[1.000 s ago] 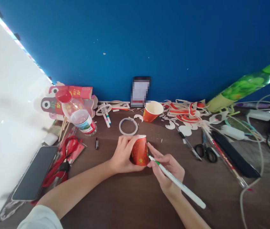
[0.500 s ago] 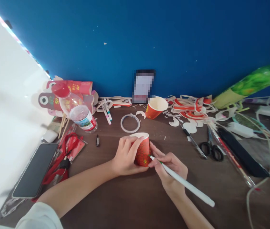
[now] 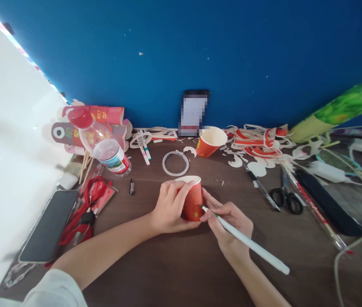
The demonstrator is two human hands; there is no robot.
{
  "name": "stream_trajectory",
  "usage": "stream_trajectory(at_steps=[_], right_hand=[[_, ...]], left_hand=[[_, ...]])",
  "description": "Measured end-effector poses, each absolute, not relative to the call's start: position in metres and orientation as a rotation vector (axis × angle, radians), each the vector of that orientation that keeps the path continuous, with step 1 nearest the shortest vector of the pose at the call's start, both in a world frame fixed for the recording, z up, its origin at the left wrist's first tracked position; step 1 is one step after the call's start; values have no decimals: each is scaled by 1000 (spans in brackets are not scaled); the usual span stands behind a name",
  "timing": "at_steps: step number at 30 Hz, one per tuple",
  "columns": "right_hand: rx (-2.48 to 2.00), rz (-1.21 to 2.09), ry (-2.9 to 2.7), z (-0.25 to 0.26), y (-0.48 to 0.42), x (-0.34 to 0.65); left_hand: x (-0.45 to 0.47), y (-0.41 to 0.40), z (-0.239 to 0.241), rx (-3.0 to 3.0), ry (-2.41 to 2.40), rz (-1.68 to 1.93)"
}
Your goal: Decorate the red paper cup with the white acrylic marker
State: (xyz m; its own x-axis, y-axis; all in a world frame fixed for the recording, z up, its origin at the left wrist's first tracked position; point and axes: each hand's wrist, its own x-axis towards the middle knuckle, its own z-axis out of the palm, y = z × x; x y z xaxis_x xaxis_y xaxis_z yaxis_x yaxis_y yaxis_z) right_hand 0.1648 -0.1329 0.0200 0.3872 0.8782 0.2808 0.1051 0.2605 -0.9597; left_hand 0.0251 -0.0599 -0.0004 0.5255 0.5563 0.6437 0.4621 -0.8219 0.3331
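A red patterned paper cup [image 3: 194,200] stands slightly tilted in front of me, and my left hand [image 3: 170,209] is wrapped round its left side. In my right hand [image 3: 232,228] is a white marker [image 3: 253,246] with a green tip. That tip meets or nearly meets the right side of the cup, near a small yellow-green mark; whether it touches, I cannot tell. Some right-hand fingers rest behind the cup's right edge. Beyond the cup lie a roll of clear tape [image 3: 175,163] and a second red paper cup [image 3: 211,143].
A plastic bottle [image 3: 112,157], red scissors [image 3: 88,204] and a dark phone [image 3: 49,226] are on the left. To the right lie a black pen [image 3: 262,188], black-handled scissors [image 3: 286,200], a black case [image 3: 328,202] and red-white paper strips [image 3: 258,143]. Another phone [image 3: 194,113] leans against the blue wall.
The view has shifted slightly. Both hands, the cup and the marker keep nearly the same pose, with the green tip still at the cup's right side.
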Motion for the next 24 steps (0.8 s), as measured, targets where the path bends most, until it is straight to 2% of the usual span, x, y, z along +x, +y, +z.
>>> stream_trajectory(at_steps=[24], right_hand=[[-1259,627,-1017,19,-131,167]], left_hand=[[25,-61,-1,2677,862,1256]])
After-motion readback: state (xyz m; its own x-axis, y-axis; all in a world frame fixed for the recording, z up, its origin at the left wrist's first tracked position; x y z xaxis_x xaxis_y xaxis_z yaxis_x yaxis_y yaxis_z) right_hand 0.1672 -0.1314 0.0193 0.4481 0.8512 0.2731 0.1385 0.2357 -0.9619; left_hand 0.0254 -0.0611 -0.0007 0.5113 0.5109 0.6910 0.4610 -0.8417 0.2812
